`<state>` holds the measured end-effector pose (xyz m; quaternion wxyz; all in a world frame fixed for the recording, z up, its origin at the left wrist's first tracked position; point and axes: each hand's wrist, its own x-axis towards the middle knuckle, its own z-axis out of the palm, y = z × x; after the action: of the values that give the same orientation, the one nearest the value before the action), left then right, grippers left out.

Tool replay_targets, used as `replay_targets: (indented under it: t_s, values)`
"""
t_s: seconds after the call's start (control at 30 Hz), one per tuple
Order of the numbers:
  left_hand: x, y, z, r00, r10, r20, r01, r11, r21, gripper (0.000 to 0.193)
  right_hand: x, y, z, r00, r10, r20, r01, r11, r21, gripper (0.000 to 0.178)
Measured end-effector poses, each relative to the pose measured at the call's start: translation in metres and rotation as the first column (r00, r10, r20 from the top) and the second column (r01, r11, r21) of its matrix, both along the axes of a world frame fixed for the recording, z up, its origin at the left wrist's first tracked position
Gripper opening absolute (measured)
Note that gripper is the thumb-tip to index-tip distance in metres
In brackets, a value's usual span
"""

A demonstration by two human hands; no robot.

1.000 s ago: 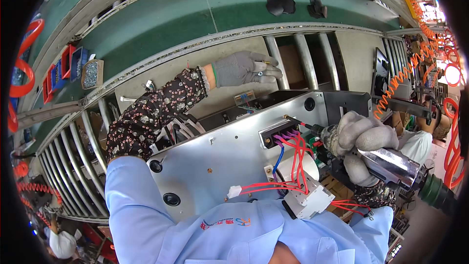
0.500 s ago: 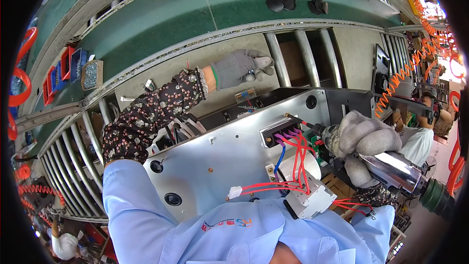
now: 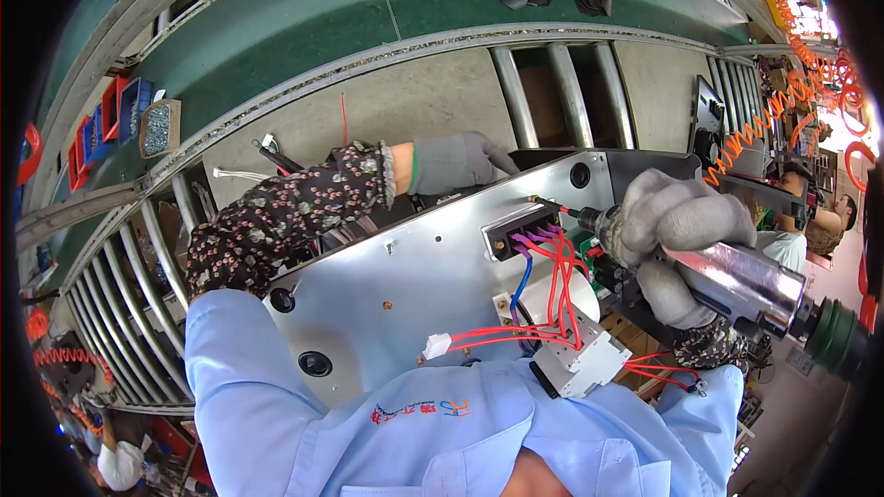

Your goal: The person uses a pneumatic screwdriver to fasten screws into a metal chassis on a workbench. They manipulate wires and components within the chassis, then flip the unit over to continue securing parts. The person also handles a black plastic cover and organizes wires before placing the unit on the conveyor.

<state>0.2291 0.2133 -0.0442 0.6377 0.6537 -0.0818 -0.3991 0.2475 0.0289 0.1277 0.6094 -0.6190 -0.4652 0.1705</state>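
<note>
My right hand [image 3: 677,230], in a light grey glove, is wrapped round a silver power screwdriver [image 3: 737,278]. Its thin bit reaches the upper corner of a black terminal block [image 3: 521,237] fitted to a bare metal panel [image 3: 414,267]. Purple connectors with red and blue wires plug into the block. Over the panel's far edge reaches my left hand [image 3: 451,163], in a grey glove; its fingers are mostly hidden behind the metal. A grey circuit breaker [image 3: 582,364] on red wires hangs near my chest, beside a white plug [image 3: 437,346].
Metal rollers [image 3: 571,97] lie beyond the panel, with a green conveyor belt [image 3: 304,55] farther off. Red and blue bins and a box of screws [image 3: 159,129] stand at far left. Orange coiled hoses [image 3: 760,133] hang at right, where another person [image 3: 820,212] is.
My left hand has come down from above the rollers to behind the panel's far edge. The screwdriver has shifted slightly left and up, its bit still at the terminal block.
</note>
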Motion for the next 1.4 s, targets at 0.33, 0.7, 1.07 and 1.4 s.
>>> replay_targets:
  t_s: [0.33, 0.7, 1.07, 1.4]
  values:
    - [0.001, -0.017, -0.039, 0.994, 0.046, 0.096, -0.033, 0.99, -0.137, 0.029, 0.001, 0.002, -0.002, 0.998, 0.015, -0.061, -0.013, 0.999, 0.042, 0.041]
    - [0.004, -0.015, -0.03, 0.966, -0.035, 0.255, 0.065, 0.992, -0.111, 0.028, 0.004, 0.002, 0.004, 0.995, 0.092, -0.033, -0.092, 0.996, -0.006, 0.042]
    - [0.002, 0.003, 0.018, 0.881, 0.001, 0.472, 0.005, 1.0, -0.012, 0.035, 0.006, 0.012, 0.008, 0.991, 0.122, 0.063, -0.112, 0.982, -0.15, 0.031]
    - [0.001, -0.004, 0.009, 0.943, 0.012, 0.331, -0.012, 1.0, -0.004, 0.056, -0.004, 0.018, 0.015, 0.998, 0.054, 0.038, -0.043, 0.966, -0.254, 0.023]
